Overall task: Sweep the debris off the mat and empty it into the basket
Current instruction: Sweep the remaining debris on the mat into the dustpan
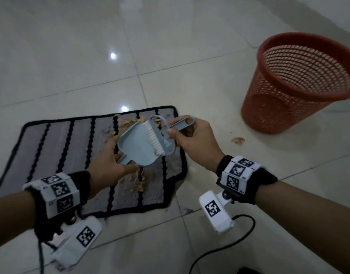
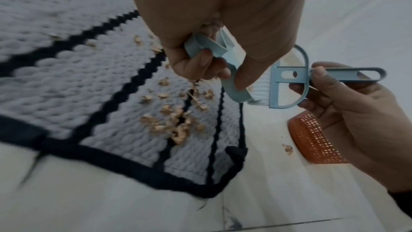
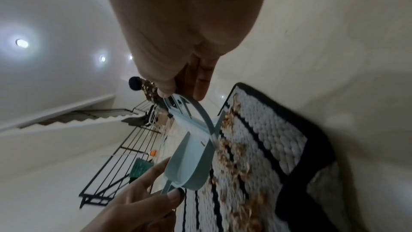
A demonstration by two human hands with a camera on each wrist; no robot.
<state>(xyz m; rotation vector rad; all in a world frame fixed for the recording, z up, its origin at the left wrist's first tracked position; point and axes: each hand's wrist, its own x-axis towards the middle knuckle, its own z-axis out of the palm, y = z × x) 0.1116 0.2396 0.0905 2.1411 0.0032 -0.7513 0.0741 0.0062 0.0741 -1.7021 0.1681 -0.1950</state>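
A grey mat (image 1: 57, 147) with black stripes lies on the tiled floor, and tan debris (image 1: 138, 180) is scattered over its right half. My left hand (image 1: 110, 161) grips the short handle of a light-blue dustpan (image 1: 138, 147), which it holds raised above the mat. My right hand (image 1: 190, 137) grips the handle of a matching brush (image 1: 160, 133), whose white bristles lie inside the pan. The left wrist view shows the dustpan handle (image 2: 214, 48), the brush (image 2: 287, 80) and debris (image 2: 176, 124) below. A red mesh basket (image 1: 300, 80) stands to the far right.
A small clump of debris (image 1: 238, 140) lies on the floor between the mat and the basket. A black cable (image 1: 219, 250) runs along the floor near my right forearm. The right wrist view shows a black railing (image 3: 125, 147) and stairs beyond.
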